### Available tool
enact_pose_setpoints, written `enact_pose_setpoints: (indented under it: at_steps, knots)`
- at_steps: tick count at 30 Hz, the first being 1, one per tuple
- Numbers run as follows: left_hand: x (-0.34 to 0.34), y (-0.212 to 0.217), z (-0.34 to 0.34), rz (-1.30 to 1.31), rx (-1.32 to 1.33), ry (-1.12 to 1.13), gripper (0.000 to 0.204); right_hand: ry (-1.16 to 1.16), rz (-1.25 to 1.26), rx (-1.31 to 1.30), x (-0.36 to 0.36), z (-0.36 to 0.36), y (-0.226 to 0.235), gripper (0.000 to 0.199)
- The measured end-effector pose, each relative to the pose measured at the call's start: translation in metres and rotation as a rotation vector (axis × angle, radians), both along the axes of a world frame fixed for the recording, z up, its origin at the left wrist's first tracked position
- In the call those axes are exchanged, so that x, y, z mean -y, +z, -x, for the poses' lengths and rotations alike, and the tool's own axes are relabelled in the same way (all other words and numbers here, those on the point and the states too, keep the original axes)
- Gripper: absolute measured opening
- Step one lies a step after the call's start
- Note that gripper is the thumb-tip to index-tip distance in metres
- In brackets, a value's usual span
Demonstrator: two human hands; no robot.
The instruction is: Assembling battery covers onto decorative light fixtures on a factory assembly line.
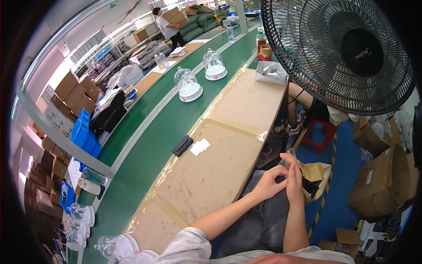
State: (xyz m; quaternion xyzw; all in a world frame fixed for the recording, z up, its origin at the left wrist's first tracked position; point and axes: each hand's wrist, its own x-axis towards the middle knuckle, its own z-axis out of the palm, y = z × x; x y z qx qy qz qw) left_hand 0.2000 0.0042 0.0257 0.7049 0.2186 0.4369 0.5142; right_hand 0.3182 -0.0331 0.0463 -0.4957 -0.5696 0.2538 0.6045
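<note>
Above my lap, just off the near edge of the brown board, my two hands touch each other. My left hand curls its thumb and index finger into a loop, its fingertips against the other hand. Whatever lies between them, if anything, is hidden. My right hand is raised with its fingers stretched out and its palm toward the left one. Nearest on the board lie a few small white cards, touching a black oblong case. Beyond the board, two clear domes on white round bases, one nearer and one farther, stand on the green belt.
A large black fan looms at upper right. More clear domes crowd the lower left. A white box sits at the board's far end. Cartons and a red stool stand on the floor; a person carries a carton far off.
</note>
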Motion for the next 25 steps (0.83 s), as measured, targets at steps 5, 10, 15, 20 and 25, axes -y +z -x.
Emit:
enact_pose_setpoints:
  at_steps: [5,10,15,20,25]
  knots:
    - [0.001,-0.001,0.001,0.007,0.018,-0.007,0.016,-0.001,0.008,-0.023,0.001,0.002,0.001,0.045]
    - [0.001,0.0,-0.003,-0.006,0.019,-0.028,0.017,0.021,0.008,-0.079,0.003,0.001,0.001,0.046]
    - [0.003,-0.001,-0.002,-0.029,-0.001,0.025,0.017,0.038,0.014,-0.052,0.002,0.003,0.003,0.048]
    - [0.002,-0.001,-0.002,-0.02,-0.001,0.017,0.016,0.04,0.009,-0.106,0.002,0.003,0.0,0.048]
    - [-0.001,-0.003,-0.001,0.03,-0.026,-0.031,0.013,0.087,0.038,-0.399,-0.004,-0.008,-0.024,0.048]
